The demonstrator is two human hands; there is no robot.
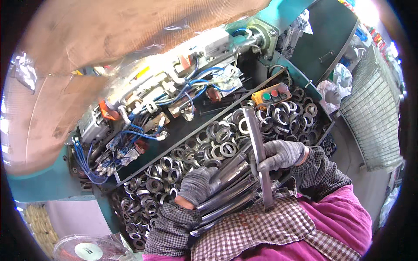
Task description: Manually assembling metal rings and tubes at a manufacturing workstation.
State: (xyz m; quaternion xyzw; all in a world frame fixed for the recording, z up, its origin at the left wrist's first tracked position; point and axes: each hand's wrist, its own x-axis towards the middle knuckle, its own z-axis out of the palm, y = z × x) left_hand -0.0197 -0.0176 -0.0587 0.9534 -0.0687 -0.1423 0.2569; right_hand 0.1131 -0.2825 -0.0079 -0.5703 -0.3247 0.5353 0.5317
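Note:
My right hand, in a grey knit glove, grips a long flat metal strip near its middle, thumb over the face. The strip stands steeply across the view, its lower end by my checked apron. Several dark, shiny metal bars lie slanted side by side between my hands, against my lap. My left hand, gloved too, is closed on the near-left part of the uppermost bar; its fingertips are partly hidden. Loose metal rings are heaped just beyond both hands.
The rings fill a long metal trough. Behind it is a machine with blue air hoses. A yellow control box with buttons sits over the rings at right. A wire mesh crate stands far right, a fan lower left.

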